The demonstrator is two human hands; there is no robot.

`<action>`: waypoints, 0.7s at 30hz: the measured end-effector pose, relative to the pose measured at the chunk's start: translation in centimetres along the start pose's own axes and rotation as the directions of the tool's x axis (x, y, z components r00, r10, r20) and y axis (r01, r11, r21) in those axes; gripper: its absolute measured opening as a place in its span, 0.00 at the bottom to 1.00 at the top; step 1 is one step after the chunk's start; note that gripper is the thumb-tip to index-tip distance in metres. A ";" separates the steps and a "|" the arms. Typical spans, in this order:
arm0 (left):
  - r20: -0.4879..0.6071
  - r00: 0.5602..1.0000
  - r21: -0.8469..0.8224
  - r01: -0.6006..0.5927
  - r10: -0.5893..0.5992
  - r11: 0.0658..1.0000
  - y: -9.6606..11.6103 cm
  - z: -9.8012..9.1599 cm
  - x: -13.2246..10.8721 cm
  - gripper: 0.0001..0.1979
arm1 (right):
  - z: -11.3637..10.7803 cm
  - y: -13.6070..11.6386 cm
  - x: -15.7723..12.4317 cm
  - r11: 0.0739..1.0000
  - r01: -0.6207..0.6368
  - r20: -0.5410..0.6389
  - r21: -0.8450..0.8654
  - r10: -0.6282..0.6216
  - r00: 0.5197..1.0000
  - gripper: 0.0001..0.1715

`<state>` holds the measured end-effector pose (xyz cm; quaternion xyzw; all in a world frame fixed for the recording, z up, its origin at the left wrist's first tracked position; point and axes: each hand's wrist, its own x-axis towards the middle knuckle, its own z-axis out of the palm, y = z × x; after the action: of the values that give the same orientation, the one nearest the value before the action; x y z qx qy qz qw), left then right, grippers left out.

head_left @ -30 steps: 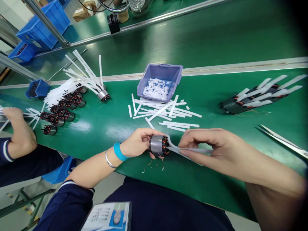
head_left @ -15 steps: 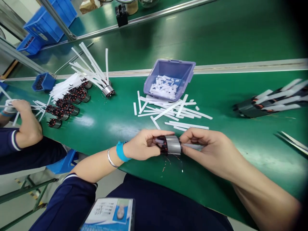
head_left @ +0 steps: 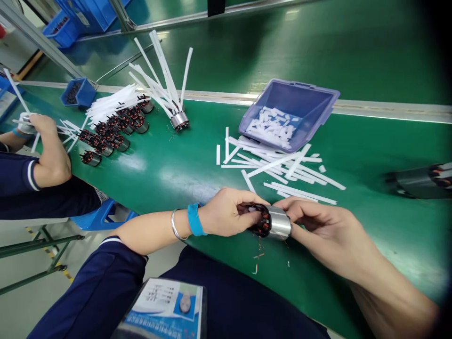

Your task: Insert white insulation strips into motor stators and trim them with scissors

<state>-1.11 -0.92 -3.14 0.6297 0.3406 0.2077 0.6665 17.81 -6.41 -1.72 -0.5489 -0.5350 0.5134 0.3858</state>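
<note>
**Stator held in both hands at the near edge of the surface**

My left hand (head_left: 226, 214) and my right hand (head_left: 318, 222) meet on one stator (head_left: 277, 222), held just above the near edge of the green surface (head_left: 169, 174).

- Left hand: fingers curled and pressed onto the dark, copper-wound end of the stator. Whether anything is pinched between the fingertips I cannot tell.
- Right hand: thumb and fingers closed around the bright metal shell, gripping it from the other side.
- Stator: lies on its side between the hands, wound end toward my left. Thin wire leads (head_left: 259, 256) hang from it over the surface.
- A blue wristband (head_left: 194, 219) and a metal bangle (head_left: 173, 225) sit on my left wrist.

Surroundings:

- Loose white strips (head_left: 282, 165) lie scattered just beyond my hands.
- A purple bin (head_left: 318, 101) stands tilted behind the strips and holds short white pieces (head_left: 271, 123).
- To the left, a row of stators (head_left: 113, 131) lies on the surface. One stator further back (head_left: 179, 120) stands with long white strips fanning upward.
- A small blue bin (head_left: 84, 92) stands behind the row.
- A co-worker's hand (head_left: 49, 150), in a dark sleeve, rests at the far left among more strips.
- At the right edge lies a blurred dark part (head_left: 416, 181).
</note>
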 end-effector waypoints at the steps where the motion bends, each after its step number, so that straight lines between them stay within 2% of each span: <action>1: 0.001 1.000 0.012 -0.006 0.006 1.000 0.0 0.0 -0.1 0.12 | 0.1 -0.3 0.0 0.999 0.003 0.011 0.036 -0.004 1.000 0.20; 6: 0.022 1.000 -0.021 0.007 -0.006 1.000 0.1 0.1 -0.2 0.11 | 0.4 -0.9 0.0 0.996 -0.012 -0.004 0.089 0.012 1.000 0.24; 9: 0.047 0.998 -0.090 0.035 -0.031 0.995 0.6 -0.3 0.0 0.11 | -1.1 -0.4 0.0 0.997 -0.065 0.056 0.052 0.062 0.997 0.18; 10: 0.050 0.998 -0.126 0.043 -0.037 0.991 0.8 -0.5 0.0 0.12 | -1.9 -0.1 0.0 0.997 -0.074 0.042 0.019 0.073 0.996 0.16; 12: 0.049 0.998 -0.211 0.059 -0.050 0.976 1.3 -0.9 0.3 0.13 | -3.4 0.6 0.1 0.989 -0.053 -0.091 -0.136 0.041 0.995 0.16; 14: 0.055 0.995 -0.290 0.093 -0.080 0.952 1.8 -1.4 0.5 0.14 | -4.4 1.3 0.3 0.935 0.025 -0.209 -0.355 -0.105 0.972 0.13; 17: 0.093 0.984 -0.356 0.177 -0.154 0.917 2.3 -1.9 0.9 0.16 | -4.2 2.3 0.9 0.794 0.131 -0.133 -0.593 -0.258 0.957 0.09; 21: 0.156 0.969 -0.435 0.243 -0.193 0.867 2.3 -2.0 1.1 0.20 | -3.0 2.8 1.4 0.711 0.137 -0.090 -0.689 -0.271 0.959 0.07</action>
<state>-1.44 1.57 -1.00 0.4254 0.3159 0.1702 0.8308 21.15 -5.02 -4.12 -0.6336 -0.7041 0.1848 0.2618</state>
